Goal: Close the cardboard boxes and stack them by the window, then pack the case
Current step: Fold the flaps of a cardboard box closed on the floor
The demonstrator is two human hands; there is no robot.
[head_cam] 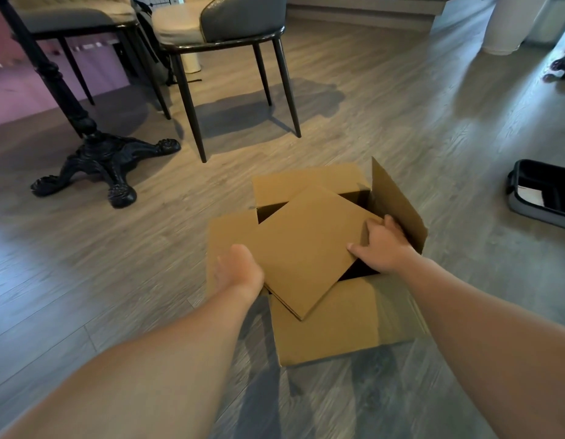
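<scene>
Far left there's a black cast-iron table base [94, 160] with clawed feet on the grey wood floor [401, 122], and behind it a couple of padded chairs, the nearer grey chair [230, 26] standing on thin black legs

Moving in, the left hand [238, 270] comes up from the bottom left and sits against the left side of the cardboard box [335, 318]. Palm faces the box, fingers look fairly straight and relaxed, touching the left flap [227, 236] near where the tilted flat cardboard piece [306, 248] overlaps it. Doesn't look like it's curled around anything, though the fingertips are partly hidden so I can't say much more than that

The box itself sits on the floor pretty much dead centre, a little below the chair. It's not closed: far flap [306, 182] folded partly in, the flat piece lying crooked across the opening with dark gaps showing at the corners, near flap [338, 321] sticking out toward the camera

Then the right hand [382, 245] is on the right edge of that crooked piece, fingers curled over the edge and going down into the box, thumb spread out on top, so it's gripping it. Just behind the hand the right flap [398, 201] stands up almost vertical

Far right, an open grey case [541, 213] with a black lining lies on the floor, well apart from the box, with something white inside
</scene>
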